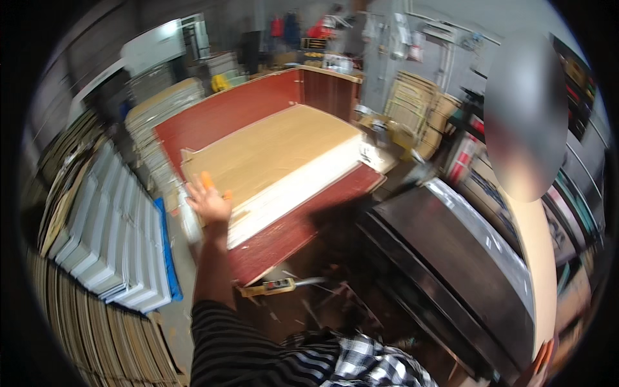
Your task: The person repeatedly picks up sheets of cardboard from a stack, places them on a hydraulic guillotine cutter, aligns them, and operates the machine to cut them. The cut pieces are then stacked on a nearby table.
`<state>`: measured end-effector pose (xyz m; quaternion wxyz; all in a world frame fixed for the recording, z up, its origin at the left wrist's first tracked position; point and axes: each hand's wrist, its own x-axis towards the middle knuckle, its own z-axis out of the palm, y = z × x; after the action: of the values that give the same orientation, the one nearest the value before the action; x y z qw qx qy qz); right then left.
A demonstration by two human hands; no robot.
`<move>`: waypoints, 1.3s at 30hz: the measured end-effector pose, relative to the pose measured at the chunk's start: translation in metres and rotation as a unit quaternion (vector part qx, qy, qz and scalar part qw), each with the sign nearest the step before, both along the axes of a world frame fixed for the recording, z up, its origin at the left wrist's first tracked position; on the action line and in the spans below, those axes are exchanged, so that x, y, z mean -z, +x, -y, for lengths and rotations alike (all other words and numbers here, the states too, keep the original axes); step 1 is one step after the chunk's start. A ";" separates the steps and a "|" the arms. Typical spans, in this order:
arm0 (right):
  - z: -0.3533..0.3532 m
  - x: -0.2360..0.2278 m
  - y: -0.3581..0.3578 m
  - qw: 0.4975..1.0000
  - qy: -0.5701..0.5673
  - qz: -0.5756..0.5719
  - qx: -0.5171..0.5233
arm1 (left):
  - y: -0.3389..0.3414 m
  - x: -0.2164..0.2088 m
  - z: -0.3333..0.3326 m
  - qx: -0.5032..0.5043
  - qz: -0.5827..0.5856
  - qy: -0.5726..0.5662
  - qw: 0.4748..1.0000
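Noted nearest the camera: striped sleeve (245, 335), leading up to the fingers of the left hand (210, 202), with checked cloth (380, 361) below and to their right. Observed at the lower right edge: right hand (541, 366), with orange-covered fingers touching the lower end of a long pale strip (543, 271); cannot tell how tightly closed, being cut off by the rim. Strip rising steeply from those fingers, presumably steadied there against tipping. Seen left of the right fingers: dark casing (451, 245), angled alongside the strip. Below and right of the left fingers: yellow-handled tool (271, 287), apparently set aside within reach. Recorded at the left hand: fingers spread wide, gripping nothing, over the near left corner of a tan panel (277, 151); contact cannot be confirmed. Panel stretching away right of those fingers, on a red board (277, 242), with a white band (300, 184) along its near side. To the left of the left fingers: pale sheets (119, 226), stacked on edge, probably to save floor space. Beyond the fingertips: raised red wall (232, 113), likely a backstop for the panel.
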<state>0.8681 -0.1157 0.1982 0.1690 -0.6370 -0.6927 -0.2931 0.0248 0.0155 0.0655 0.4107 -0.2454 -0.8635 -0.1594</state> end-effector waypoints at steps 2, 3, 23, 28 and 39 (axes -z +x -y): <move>-0.043 0.025 -0.021 0.995 -0.089 -0.047 -0.003 | -0.022 -0.001 0.041 -0.004 0.048 0.068 0.997; -0.059 0.040 -0.031 0.989 -0.137 -0.064 0.007 | -0.031 0.001 0.059 -0.028 0.104 0.113 0.988; -0.121 0.182 0.005 0.969 -0.207 -0.138 0.014 | -0.182 0.050 0.032 -0.010 0.341 0.116 0.933; -0.132 0.177 0.024 0.971 -0.192 -0.130 0.052 | -0.224 0.085 0.031 0.197 0.485 0.427 0.738; -0.181 0.234 0.089 0.601 -0.394 -0.674 -0.173 | -0.170 0.083 0.042 -0.032 0.093 0.114 0.989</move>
<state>0.9571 0.0651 -0.0361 0.3677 -0.5272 -0.5277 0.5553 -0.1449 -0.0262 -0.0171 0.3590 -0.1535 -0.8816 -0.2652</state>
